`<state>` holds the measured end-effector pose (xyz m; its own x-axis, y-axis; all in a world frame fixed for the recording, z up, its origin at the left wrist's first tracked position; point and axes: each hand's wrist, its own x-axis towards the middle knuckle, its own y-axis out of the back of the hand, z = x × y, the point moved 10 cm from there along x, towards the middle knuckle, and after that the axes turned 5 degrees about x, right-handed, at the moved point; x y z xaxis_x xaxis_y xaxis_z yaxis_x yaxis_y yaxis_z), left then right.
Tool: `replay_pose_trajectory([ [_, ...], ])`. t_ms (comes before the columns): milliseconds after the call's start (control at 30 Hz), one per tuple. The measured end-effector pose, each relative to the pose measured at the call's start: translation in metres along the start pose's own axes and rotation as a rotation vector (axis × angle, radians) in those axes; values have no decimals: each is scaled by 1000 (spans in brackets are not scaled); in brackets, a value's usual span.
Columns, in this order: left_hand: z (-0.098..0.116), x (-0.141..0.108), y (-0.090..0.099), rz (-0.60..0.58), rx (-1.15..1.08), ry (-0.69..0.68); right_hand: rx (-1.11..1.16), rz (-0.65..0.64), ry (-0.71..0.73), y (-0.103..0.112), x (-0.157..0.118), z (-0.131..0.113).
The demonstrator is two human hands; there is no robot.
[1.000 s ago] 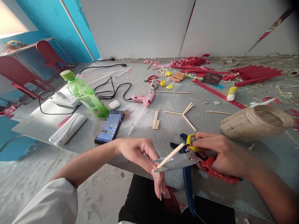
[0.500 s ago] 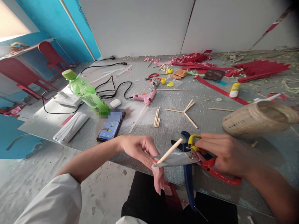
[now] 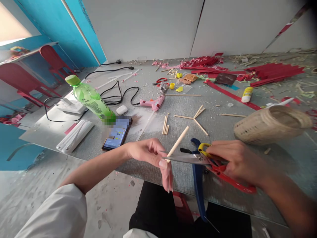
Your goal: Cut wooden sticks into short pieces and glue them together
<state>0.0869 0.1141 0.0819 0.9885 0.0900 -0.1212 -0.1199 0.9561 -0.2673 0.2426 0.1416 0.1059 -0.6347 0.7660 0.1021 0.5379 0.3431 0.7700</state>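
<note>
My left hand (image 3: 155,157) pinches the lower end of a thin wooden stick (image 3: 178,142), which slants up and to the right over the table's front edge. In my right hand (image 3: 237,162) are scissors (image 3: 190,158) with red and yellow handles. Their blades reach left and sit around the stick just above my left fingertips. Below the scissors lies a blue-handled cutter (image 3: 198,185), partly covered by them and hanging over the edge. Beyond my hands, several sticks form a branching Y shape (image 3: 194,118), with a few short sticks (image 3: 165,125) lying beside it.
A pink glue gun (image 3: 152,103) lies mid-table. To the left are a phone (image 3: 117,134), a green bottle (image 3: 90,99) and a white power bank (image 3: 75,136). A cloudy jar (image 3: 260,127) lies at right, near a glue bottle (image 3: 247,95). Red paper strips (image 3: 274,74) cover the back.
Both hands have risen slightly, and the stick now stands steeper and higher. The scissor blades have shifted up with it and still meet the stick near my left fingertips.
</note>
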Motion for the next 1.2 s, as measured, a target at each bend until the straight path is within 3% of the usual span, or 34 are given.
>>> replay_pose_trajectory([
  [233, 12, -1, 22, 267, -109, -198, -91, 57, 63, 7, 3, -8],
  [500, 19, -6, 44, 596, -221, -273, -186, 151, -38, 12, 1, 10],
  [833, 13, -11, 52, 595, -198, -219, -136, 64, -119, 8, 1, 12],
  [1200, 11, -15, 68, 751, -68, -201, -152, -41, -319, -4, -10, 40],
])
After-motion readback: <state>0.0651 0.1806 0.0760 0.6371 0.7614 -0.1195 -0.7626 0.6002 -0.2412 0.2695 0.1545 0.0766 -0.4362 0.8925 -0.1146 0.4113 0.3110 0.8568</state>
